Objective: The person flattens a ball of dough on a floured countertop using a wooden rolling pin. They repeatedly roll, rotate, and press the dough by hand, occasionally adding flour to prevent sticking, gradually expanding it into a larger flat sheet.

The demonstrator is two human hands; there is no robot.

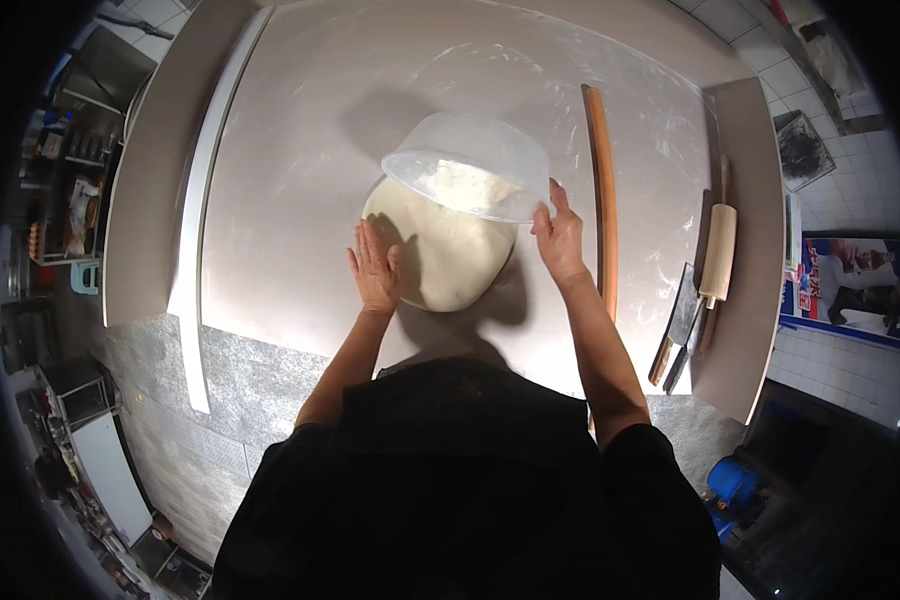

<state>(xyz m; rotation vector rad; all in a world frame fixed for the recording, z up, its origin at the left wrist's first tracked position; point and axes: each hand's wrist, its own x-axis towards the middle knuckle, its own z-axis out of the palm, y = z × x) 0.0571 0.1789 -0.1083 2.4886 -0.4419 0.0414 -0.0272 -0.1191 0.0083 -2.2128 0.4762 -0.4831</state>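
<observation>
A large, smooth mound of pale dough (450, 255) lies on the floured worktop (285, 195). My right hand (560, 236) grips the rim of a translucent plastic bowl (472, 142), which is tilted on its side above the dough's far part. Through the bowl's opening a pale, floury patch shows; whether it is flour or dough I cannot tell. My left hand (375, 270) is flat with its fingers apart at the dough's left edge and holds nothing. Whether its palm touches the dough is hard to see.
A long thin wooden rolling pin (604, 202) lies to the right of the dough. Beyond it, by the right side board (750, 247), are a thick rolling pin with handles (718, 251) and a broad-bladed knife (675, 319). A raised board (150, 180) borders the left side.
</observation>
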